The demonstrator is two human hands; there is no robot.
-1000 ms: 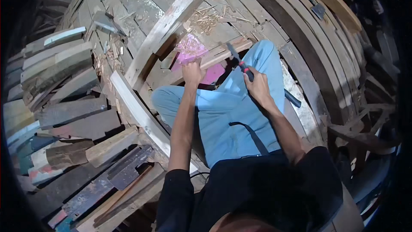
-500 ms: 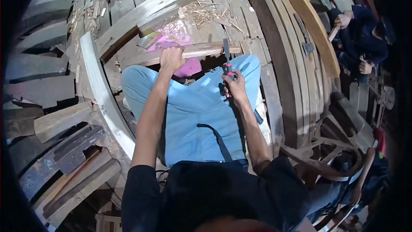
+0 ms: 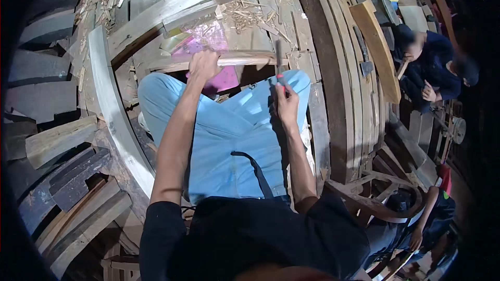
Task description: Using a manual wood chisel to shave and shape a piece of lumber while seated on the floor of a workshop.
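Note:
My left hand (image 3: 204,64) is closed over a narrow, slightly curved wooden piece (image 3: 242,59) lying crosswise in front of my knees. In my right hand (image 3: 287,103), above my right thigh, is a chisel (image 3: 279,58) with a red and black handle. Its flat metal blade points away from me, and the tip is close to the right end of the wooden piece; whether they touch I cannot tell. Under and behind the wood lies a pink plastic sheet (image 3: 225,79). Beyond it is a thick curved beam (image 3: 182,4).
Wood chips (image 3: 245,15) litter the planks ahead. A pale curved board (image 3: 112,93) lies left of me, with stacked wood blocks (image 3: 60,138) farther left. Long timbers (image 3: 338,88) run along my right, an axe-like tool (image 3: 364,57) on them. Two people (image 3: 437,60) work at the right.
My right hand has shifted its grip, now higher around the chisel's handle, and the blade sits more upright. My left hand stays on the wooden piece. The whole view has moved slightly.

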